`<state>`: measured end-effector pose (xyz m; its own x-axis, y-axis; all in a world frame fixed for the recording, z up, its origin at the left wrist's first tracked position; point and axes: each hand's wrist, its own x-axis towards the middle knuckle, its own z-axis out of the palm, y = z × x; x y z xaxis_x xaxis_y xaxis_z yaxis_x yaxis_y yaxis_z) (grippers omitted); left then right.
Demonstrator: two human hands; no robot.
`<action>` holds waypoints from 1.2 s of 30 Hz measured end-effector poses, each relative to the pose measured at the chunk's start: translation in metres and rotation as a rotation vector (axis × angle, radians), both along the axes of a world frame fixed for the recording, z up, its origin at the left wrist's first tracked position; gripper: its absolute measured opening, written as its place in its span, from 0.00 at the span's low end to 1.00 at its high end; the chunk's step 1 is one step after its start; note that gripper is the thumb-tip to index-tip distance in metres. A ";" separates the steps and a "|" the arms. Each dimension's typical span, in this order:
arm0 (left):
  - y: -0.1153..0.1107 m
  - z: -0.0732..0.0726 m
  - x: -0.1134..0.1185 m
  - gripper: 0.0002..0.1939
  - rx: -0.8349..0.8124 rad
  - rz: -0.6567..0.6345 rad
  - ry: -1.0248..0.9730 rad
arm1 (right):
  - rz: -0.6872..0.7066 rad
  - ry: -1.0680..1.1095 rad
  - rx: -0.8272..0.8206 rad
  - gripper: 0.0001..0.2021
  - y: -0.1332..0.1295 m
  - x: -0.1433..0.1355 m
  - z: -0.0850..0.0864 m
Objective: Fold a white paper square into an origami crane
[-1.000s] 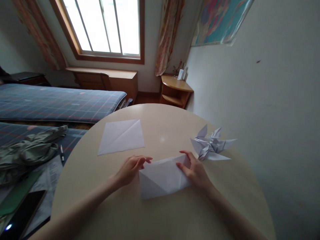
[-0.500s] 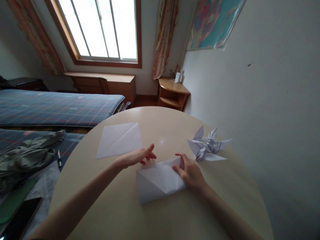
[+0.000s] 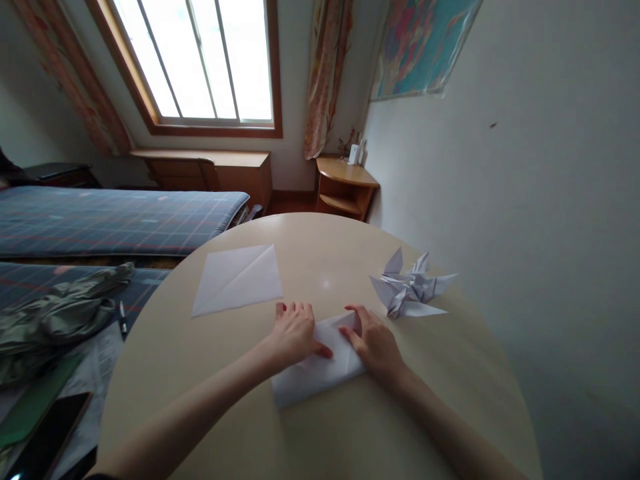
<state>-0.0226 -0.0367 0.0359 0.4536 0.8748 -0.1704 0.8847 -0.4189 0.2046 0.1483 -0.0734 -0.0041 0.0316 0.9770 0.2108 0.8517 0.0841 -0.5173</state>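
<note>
A white folded sheet of paper lies on the round table in front of me, with crease lines across it. My left hand rests over its left part, thumb on the paper and fingers curled around the far edge. At the right end, my right hand holds the sheet between thumb and fingers, beside a raised fold. Parts of the paper are hidden under both hands.
Behind my left hand lies a flat white sheet with a diagonal crease. Several folded paper cranes are clustered at the right. The round table stands near a wall. Left of it are a phone, a pen and crumpled cloth.
My left hand has come down from beyond the folded sheet onto its left part and turned palm down. My right hand keeps its hold at the right end.
</note>
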 end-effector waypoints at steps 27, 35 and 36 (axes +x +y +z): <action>0.002 -0.032 -0.016 0.23 -0.492 0.166 -1.169 | -0.075 0.616 0.332 0.34 0.007 -0.013 0.000; -0.010 -0.030 -0.017 0.20 -0.411 0.273 -1.342 | 0.171 1.091 -0.307 0.21 0.001 -0.027 0.018; -0.012 -0.030 -0.017 0.20 -0.417 0.278 -1.340 | 0.170 1.110 -0.328 0.20 0.000 -0.026 0.020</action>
<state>-0.0401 -0.0485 0.0056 0.3000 0.9537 -0.0204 -0.0292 0.0306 0.9991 0.1221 -0.0729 0.0156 -0.0967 0.9888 -0.1133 -0.0910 -0.1222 -0.9883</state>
